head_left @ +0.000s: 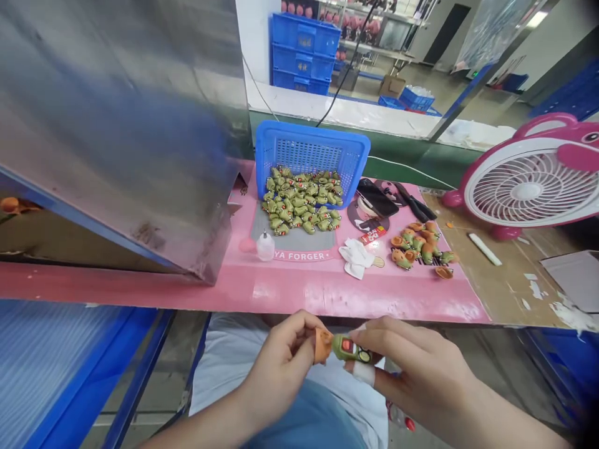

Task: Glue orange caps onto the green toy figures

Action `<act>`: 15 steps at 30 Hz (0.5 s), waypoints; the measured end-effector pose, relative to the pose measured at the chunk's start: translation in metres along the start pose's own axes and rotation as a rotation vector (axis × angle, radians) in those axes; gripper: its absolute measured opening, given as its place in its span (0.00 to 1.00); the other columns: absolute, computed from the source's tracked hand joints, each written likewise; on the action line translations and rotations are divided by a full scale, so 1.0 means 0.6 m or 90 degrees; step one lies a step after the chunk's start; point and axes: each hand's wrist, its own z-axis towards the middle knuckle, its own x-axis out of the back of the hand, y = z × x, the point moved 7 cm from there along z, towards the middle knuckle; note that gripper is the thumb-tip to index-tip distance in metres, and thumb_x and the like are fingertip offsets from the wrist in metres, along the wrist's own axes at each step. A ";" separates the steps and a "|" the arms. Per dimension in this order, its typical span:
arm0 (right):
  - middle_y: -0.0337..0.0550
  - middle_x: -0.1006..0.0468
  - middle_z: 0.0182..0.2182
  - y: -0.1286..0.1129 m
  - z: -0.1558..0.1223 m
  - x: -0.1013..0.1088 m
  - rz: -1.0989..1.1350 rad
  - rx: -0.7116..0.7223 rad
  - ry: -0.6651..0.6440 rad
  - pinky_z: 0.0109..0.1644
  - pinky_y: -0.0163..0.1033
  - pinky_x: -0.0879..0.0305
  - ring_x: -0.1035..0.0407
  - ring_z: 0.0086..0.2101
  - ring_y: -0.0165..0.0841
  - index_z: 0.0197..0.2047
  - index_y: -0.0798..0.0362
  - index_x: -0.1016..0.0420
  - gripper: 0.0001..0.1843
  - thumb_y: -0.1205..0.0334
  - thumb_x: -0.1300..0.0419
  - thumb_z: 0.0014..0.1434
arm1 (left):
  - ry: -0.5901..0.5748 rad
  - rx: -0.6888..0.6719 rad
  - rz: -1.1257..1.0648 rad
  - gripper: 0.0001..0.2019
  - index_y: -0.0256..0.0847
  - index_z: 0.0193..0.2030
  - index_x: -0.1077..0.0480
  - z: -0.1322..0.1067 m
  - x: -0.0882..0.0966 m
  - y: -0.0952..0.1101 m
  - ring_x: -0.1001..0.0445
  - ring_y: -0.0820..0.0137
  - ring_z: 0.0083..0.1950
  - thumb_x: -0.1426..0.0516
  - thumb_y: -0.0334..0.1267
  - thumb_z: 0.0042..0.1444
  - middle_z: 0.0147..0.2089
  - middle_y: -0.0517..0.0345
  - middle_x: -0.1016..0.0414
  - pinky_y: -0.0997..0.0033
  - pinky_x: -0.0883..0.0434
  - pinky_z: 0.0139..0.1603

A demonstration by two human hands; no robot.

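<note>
Above my lap, in front of the table edge, my left hand (pixel 290 349) pinches a small hollow orange piece (pixel 322 346) between thumb and fingers. My right hand (pixel 407 355) grips a green figurine body (pixel 349 347) with a red patch and a round yellow mark on its side. White tape wraps my right thumb. The two parts meet end to end, close together; I cannot tell whether they are joined. Many similar green bodies (pixel 304 199) spill from a tipped blue basket (pixel 311 153). Orange-and-green pieces (pixel 421 243) lie heaped at the right.
A metal housing (pixel 140 125) rises at the left. On the pink table (pixel 281 290) are a small dropper bottle (pixel 265 247), crumpled white tissue (pixel 357 257), a phone (pixel 377 197) and a black-handled tool (pixel 414 202). A pink fan (pixel 528 181) stands right, near a white stick (pixel 485 249).
</note>
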 end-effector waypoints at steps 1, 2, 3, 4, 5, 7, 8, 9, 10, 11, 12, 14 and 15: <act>0.40 0.28 0.31 -0.001 0.000 0.000 -0.021 -0.003 -0.002 0.31 0.33 0.37 0.32 0.30 0.29 0.42 0.53 0.35 0.07 0.64 0.45 0.59 | -0.003 -0.007 0.008 0.04 0.36 0.30 0.36 0.000 0.000 0.001 0.45 0.78 0.23 0.50 0.31 0.53 0.23 0.65 0.39 0.79 0.46 0.22; 0.39 0.28 0.29 -0.003 0.001 0.001 -0.042 0.000 -0.001 0.29 0.33 0.38 0.33 0.28 0.28 0.41 0.53 0.35 0.06 0.62 0.46 0.59 | -0.004 -0.010 0.016 0.04 0.37 0.30 0.36 -0.001 0.000 0.000 0.44 0.78 0.23 0.51 0.31 0.54 0.23 0.65 0.40 0.79 0.45 0.23; 0.39 0.29 0.28 -0.006 0.002 0.001 -0.062 0.006 0.001 0.27 0.33 0.39 0.33 0.26 0.28 0.39 0.54 0.35 0.05 0.61 0.47 0.60 | -0.007 -0.012 0.021 0.05 0.37 0.31 0.36 -0.001 0.000 -0.002 0.43 0.78 0.24 0.51 0.32 0.54 0.23 0.65 0.40 0.79 0.44 0.24; 0.39 0.29 0.27 -0.008 0.003 0.001 -0.080 0.013 0.000 0.26 0.33 0.40 0.34 0.25 0.28 0.38 0.54 0.35 0.05 0.61 0.48 0.61 | -0.011 -0.013 0.024 0.05 0.37 0.31 0.36 -0.002 -0.001 -0.004 0.43 0.77 0.25 0.51 0.33 0.55 0.23 0.65 0.39 0.78 0.43 0.25; 0.38 0.29 0.26 -0.011 0.003 0.000 -0.093 0.022 -0.002 0.25 0.33 0.41 0.34 0.24 0.27 0.38 0.54 0.35 0.06 0.61 0.49 0.61 | -0.015 -0.012 0.025 0.05 0.37 0.31 0.36 -0.003 -0.002 -0.006 0.42 0.76 0.25 0.51 0.34 0.56 0.24 0.64 0.39 0.77 0.42 0.26; 0.38 0.30 0.26 -0.015 0.003 -0.003 -0.107 0.037 -0.007 0.24 0.33 0.43 0.35 0.24 0.27 0.38 0.54 0.35 0.06 0.61 0.50 0.62 | -0.025 -0.011 0.022 0.06 0.38 0.32 0.36 -0.004 -0.004 -0.010 0.40 0.75 0.27 0.51 0.35 0.56 0.25 0.63 0.37 0.76 0.41 0.28; 0.38 0.30 0.26 -0.016 0.002 -0.004 -0.111 0.042 -0.010 0.24 0.33 0.43 0.34 0.24 0.27 0.39 0.54 0.35 0.07 0.61 0.50 0.62 | -0.028 -0.010 0.022 0.06 0.38 0.32 0.36 -0.004 -0.005 -0.011 0.39 0.74 0.27 0.51 0.35 0.56 0.26 0.62 0.37 0.75 0.40 0.29; 0.38 0.29 0.26 -0.017 0.001 -0.005 -0.114 0.046 -0.012 0.24 0.33 0.43 0.34 0.24 0.27 0.40 0.54 0.35 0.07 0.61 0.50 0.62 | -0.030 -0.008 0.026 0.05 0.38 0.32 0.36 -0.005 -0.006 -0.011 0.39 0.74 0.28 0.51 0.34 0.56 0.26 0.62 0.36 0.75 0.40 0.29; 0.38 0.29 0.26 -0.018 0.000 -0.005 -0.116 0.048 -0.010 0.25 0.33 0.43 0.34 0.25 0.26 0.40 0.54 0.34 0.07 0.62 0.50 0.62 | -0.029 -0.007 0.032 0.05 0.38 0.32 0.36 -0.004 -0.006 -0.011 0.39 0.74 0.28 0.51 0.33 0.56 0.26 0.61 0.36 0.75 0.40 0.29; 0.38 0.29 0.27 -0.018 -0.001 -0.005 -0.119 0.049 -0.007 0.25 0.33 0.43 0.34 0.25 0.26 0.40 0.54 0.34 0.07 0.62 0.51 0.63 | -0.028 -0.008 0.039 0.05 0.38 0.31 0.36 -0.004 -0.006 -0.011 0.39 0.74 0.28 0.52 0.33 0.55 0.26 0.61 0.36 0.75 0.40 0.29; 0.37 0.29 0.27 -0.019 -0.001 -0.005 -0.122 0.050 -0.005 0.25 0.33 0.43 0.33 0.25 0.26 0.39 0.54 0.34 0.07 0.62 0.51 0.63 | -0.027 -0.010 0.045 0.06 0.37 0.31 0.36 -0.003 -0.006 -0.010 0.39 0.75 0.27 0.52 0.32 0.55 0.26 0.62 0.36 0.75 0.40 0.29; 0.37 0.29 0.27 -0.019 -0.001 -0.005 -0.125 0.053 -0.003 0.24 0.34 0.44 0.34 0.25 0.26 0.39 0.54 0.34 0.08 0.62 0.51 0.63 | -0.028 -0.011 0.051 0.06 0.38 0.31 0.36 -0.001 -0.007 -0.009 0.39 0.75 0.26 0.52 0.32 0.55 0.25 0.62 0.36 0.76 0.41 0.28; 0.37 0.29 0.27 -0.020 0.000 -0.005 -0.125 0.055 -0.006 0.24 0.34 0.44 0.34 0.25 0.26 0.39 0.54 0.34 0.07 0.62 0.52 0.63 | -0.029 -0.011 0.054 0.06 0.38 0.31 0.36 0.000 -0.008 -0.010 0.40 0.75 0.26 0.52 0.31 0.55 0.25 0.62 0.37 0.76 0.41 0.27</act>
